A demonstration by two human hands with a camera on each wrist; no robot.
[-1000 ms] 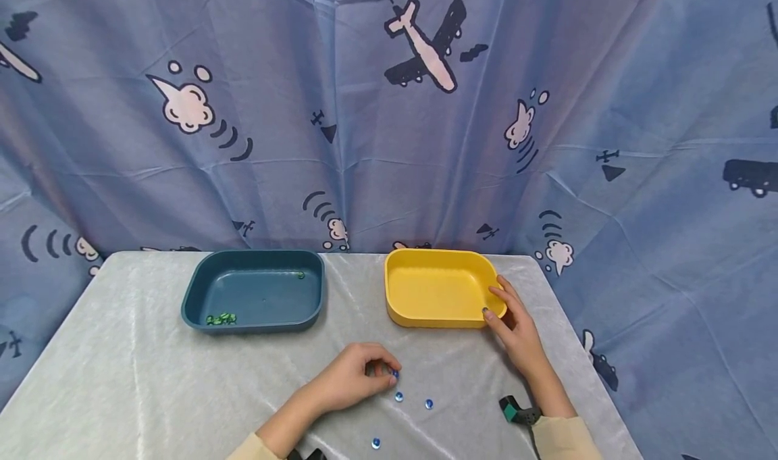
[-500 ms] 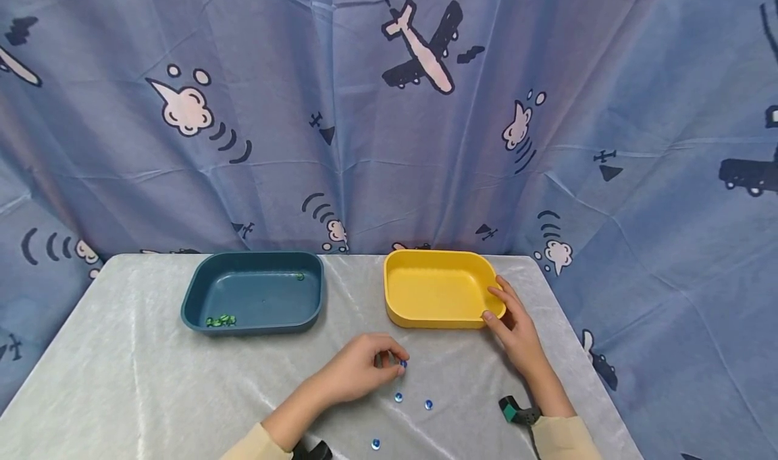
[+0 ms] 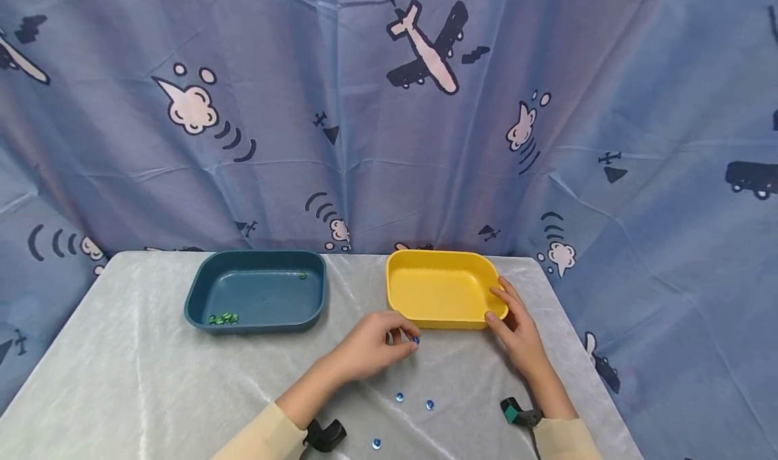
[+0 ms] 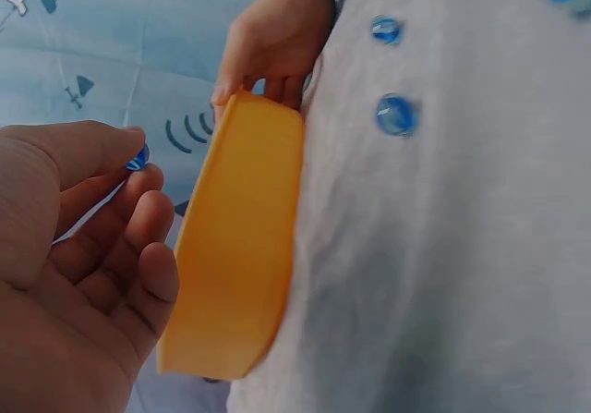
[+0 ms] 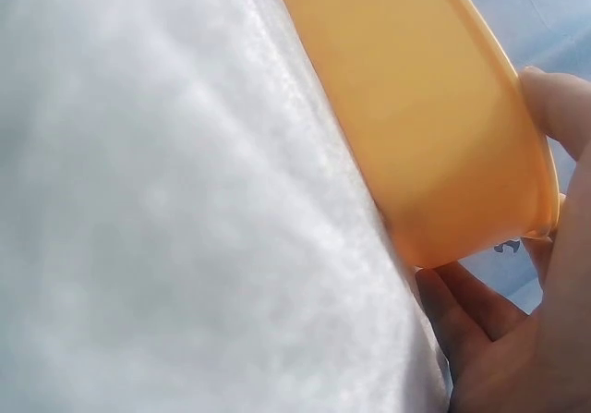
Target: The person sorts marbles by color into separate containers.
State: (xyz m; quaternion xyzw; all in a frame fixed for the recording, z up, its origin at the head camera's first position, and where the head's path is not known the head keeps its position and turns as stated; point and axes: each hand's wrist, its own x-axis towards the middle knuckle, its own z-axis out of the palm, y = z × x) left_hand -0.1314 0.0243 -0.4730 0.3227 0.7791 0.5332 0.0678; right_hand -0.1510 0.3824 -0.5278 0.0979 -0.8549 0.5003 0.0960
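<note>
Between thumb and forefinger, my left hand [image 3: 373, 345] pinches a blue glass marble [image 4: 138, 159] just in front of the yellow tray [image 3: 444, 291]. The other fingers of that hand curl loosely below it in the left wrist view. My right hand [image 3: 519, 335] holds the tray's right front corner, thumb on the rim and fingers around the outer side; the right wrist view shows fingertips [image 5: 462, 307] low against the wall. Three more blue marbles lie on the table: one marble [image 3: 399, 397], another marble [image 3: 429, 404] to its right, and a third marble [image 3: 377, 443] nearer the front.
A dark teal tray [image 3: 264, 298] stands at the back left, with several green marbles [image 3: 223, 318] in its front left corner and a single green marble [image 3: 302, 275] at its back right. A pale cloth [image 3: 152, 379] covers the table; a printed curtain [image 3: 273, 109] hangs behind.
My left hand has lifted the pinched blue marble away from the others, moving forward and right toward the yellow tray. The right hand has stayed on the tray's corner.
</note>
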